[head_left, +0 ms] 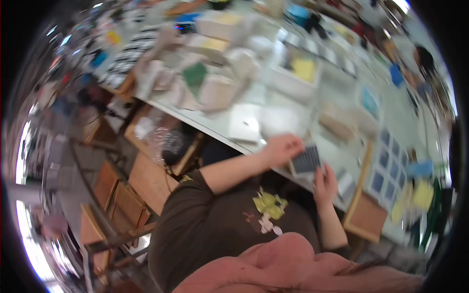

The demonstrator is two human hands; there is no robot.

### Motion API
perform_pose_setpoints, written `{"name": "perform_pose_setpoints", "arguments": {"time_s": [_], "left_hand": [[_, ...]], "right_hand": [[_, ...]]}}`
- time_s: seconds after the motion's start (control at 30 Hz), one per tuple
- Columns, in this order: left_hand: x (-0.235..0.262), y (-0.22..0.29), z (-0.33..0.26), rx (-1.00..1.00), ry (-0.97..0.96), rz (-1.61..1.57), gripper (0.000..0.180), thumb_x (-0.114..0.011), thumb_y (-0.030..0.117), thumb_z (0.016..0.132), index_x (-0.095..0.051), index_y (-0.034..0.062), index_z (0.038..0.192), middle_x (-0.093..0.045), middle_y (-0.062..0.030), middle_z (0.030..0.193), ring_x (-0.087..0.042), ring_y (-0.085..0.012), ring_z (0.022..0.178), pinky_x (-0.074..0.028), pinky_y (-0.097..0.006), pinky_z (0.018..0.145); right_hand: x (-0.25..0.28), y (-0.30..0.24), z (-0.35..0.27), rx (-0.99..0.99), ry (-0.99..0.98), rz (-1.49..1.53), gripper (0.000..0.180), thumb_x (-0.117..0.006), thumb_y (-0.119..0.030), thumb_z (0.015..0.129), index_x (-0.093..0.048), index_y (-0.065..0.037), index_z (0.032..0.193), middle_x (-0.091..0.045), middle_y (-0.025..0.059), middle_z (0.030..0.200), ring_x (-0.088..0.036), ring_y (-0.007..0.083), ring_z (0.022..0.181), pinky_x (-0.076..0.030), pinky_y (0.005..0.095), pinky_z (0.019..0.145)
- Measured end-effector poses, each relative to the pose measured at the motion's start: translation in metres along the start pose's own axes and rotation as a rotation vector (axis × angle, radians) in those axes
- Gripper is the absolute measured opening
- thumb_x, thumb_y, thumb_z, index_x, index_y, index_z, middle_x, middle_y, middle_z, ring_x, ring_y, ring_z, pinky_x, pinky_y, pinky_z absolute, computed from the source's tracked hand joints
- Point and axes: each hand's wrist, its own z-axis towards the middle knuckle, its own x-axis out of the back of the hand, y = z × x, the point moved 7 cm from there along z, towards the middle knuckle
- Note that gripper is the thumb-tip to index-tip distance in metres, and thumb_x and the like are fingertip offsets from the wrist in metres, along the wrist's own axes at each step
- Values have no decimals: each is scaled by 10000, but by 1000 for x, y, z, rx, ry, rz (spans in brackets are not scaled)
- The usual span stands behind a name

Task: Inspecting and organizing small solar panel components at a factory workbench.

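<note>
A small dark grey piece with ribbed lines [307, 160] lies at the table's near edge, between my two hands. My right hand [326, 184] grips its right edge between thumb and fingers. At its upper left corner is my left hand [283, 149], fingers curled together; what they pinch, if anything, is too small and blurred to tell. A pale block or tray shows under the piece's lower left side. Just beyond my left hand are a white square box [245, 122] and a crumpled whitish bag [282, 121].
A white bin with yellow pieces [293, 84] stands farther back. Cloth bundles [217, 92] with a green cloth [195, 78] lie left. On the right are a brown packet [337, 124], a sheet of dark squares [389, 166] and a wooden tray [366, 217]. Wooden stools [110, 183] stand left.
</note>
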Motion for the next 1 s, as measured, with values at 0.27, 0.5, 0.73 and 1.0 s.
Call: {"name": "perform_pose_setpoints", "arguments": {"time_s": [0.27, 0.5, 0.73, 1.0], "left_hand": [[-18, -20, 21, -101, -23, 499, 350, -672, 389, 802, -620, 70, 938, -615, -109, 857, -626, -301, 722, -511, -387, 634], [6, 8, -15, -270, 219, 444, 216, -658, 268, 845, -614, 72, 925, -604, -98, 823, -596, -244, 611, -481, -334, 536], [-29, -77, -71, 678, -177, -385, 234, -566, 278, 936, -613, 51, 901, -667, -48, 830, -539, -98, 510, -398, -212, 466], [-44, -62, -87, 843, -280, -659, 234, -539, 298, 956, -608, 76, 924, -677, -25, 877, -546, -62, 581, -383, -188, 502]], "right_hand": [[-13, 41, 1, -132, -11, -240, 470, -632, -142, 885, -456, 8, 1294, -493, -8, 576, -445, 57, 534, -370, 221, 513], [1, 54, -10, -135, 30, -97, 458, -579, -187, 924, -438, 21, 1307, -490, 19, 604, -451, 88, 550, -409, 251, 548], [-2, 55, 1, -261, 19, 159, 415, -595, -98, 907, -458, 15, 1283, -566, 3, 703, -487, 53, 586, -398, 201, 531], [-16, 53, 5, -280, -40, 198, 447, -638, -113, 879, -461, 19, 1268, -534, -12, 657, -474, 44, 548, -398, 204, 493]]}}
